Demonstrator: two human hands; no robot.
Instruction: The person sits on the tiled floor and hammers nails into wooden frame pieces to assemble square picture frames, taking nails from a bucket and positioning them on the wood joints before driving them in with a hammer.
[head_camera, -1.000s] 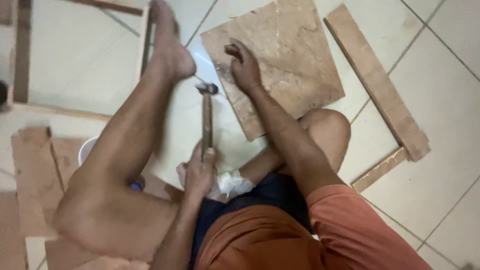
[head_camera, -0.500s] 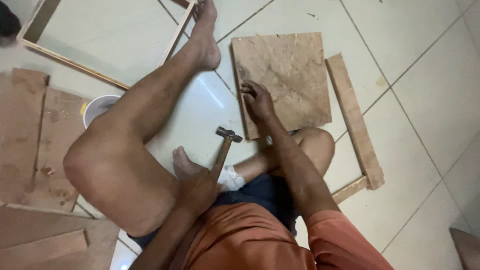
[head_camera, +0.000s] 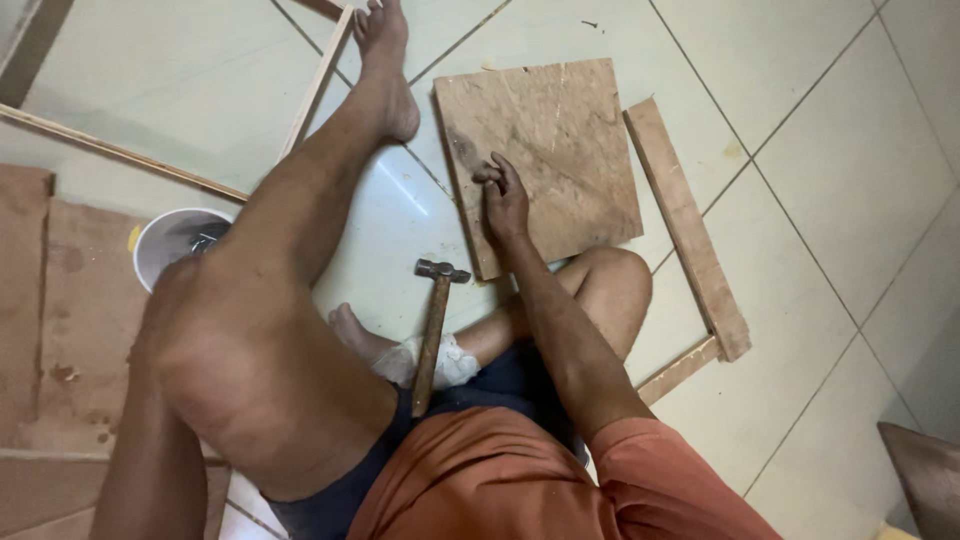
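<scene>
I sit on the tiled floor with a square plywood board (head_camera: 555, 150) in front of me. My right hand (head_camera: 503, 200) rests on the board near its left edge, thumb and forefinger pinched together at the surface; whatever is between them is too small to make out. A hammer (head_camera: 433, 330) with a wooden handle and steel head lies between my legs, its head close to the board's near left corner. The end of the handle runs under my raised left thigh (head_camera: 260, 350), which hides my left hand.
A wooden plank (head_camera: 685, 225) lies along the board's right side, with a thinner strip (head_camera: 680, 370) at its near end. A white bucket (head_camera: 170, 240) stands at the left by brown sheets (head_camera: 60, 300). Thin slats (head_camera: 120, 150) cross the tiles at the far left.
The hammer has drawn back from the board's left edge toward my body. My left hand, seen gripping the handle before, is now hidden by my thigh. My right hand stays on the board.
</scene>
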